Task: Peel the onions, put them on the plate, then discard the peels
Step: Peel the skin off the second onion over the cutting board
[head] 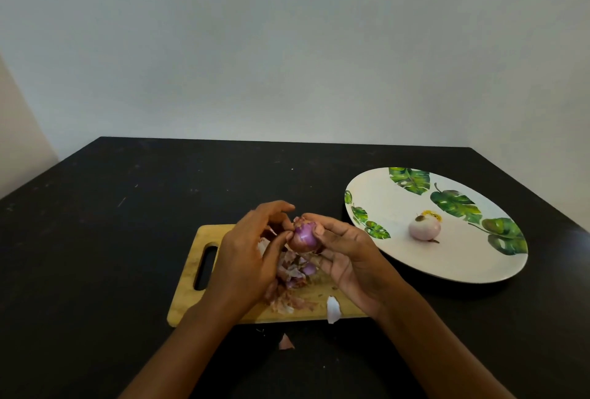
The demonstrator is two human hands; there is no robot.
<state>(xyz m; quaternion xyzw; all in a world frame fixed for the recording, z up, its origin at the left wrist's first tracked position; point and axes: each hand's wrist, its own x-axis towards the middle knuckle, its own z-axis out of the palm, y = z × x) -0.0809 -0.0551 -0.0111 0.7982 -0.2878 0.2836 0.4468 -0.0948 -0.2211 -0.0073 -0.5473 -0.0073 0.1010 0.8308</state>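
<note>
We see a part-skinned purple onion (306, 237) above loose peels (295, 274); a pale peeled onion (424, 228), perhaps upright, rests on the leafy plate (383, 194).

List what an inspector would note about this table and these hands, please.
Surface: dark table with a wooden cutting board near the front.
Job's things: half-peeled onion held over the board; peeled onion on the leaf-patterned plate, right of the board; peels heaped on the board.
Clutter: peel scrap on the table in front of the board; white peel at the board's front edge.
Hands: right hand grips the half-peeled onion; left hand pinches at its skin.
Cables: nothing seen.
Surroundings: plain pale wall behind the table.
</note>
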